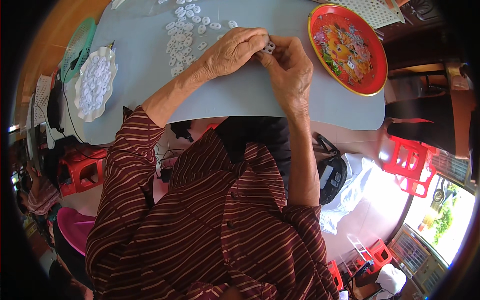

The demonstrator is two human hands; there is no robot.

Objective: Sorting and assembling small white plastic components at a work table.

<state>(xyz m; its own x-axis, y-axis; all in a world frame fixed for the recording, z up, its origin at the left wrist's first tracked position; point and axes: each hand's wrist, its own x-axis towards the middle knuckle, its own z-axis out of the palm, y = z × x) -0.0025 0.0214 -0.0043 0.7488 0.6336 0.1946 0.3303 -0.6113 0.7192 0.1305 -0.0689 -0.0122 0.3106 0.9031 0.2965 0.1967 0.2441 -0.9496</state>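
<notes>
Both hands' grip pinches small white piece [269,47].

One red tray [372,75], one white scalloped dish [85,107], two green baskets [80,45], many white rings [182,40].

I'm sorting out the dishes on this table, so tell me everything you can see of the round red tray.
The round red tray is a shallow dish with a thin gold-coloured rim and a bright flower print in yellow, orange and pink across its middle. It looks like glossy plastic or enamelled metal; which one cannot be told. It lies flat at the far right of the pale blue table, just right of the right hand, apart from it. A few small pale pieces lie in it.
</notes>
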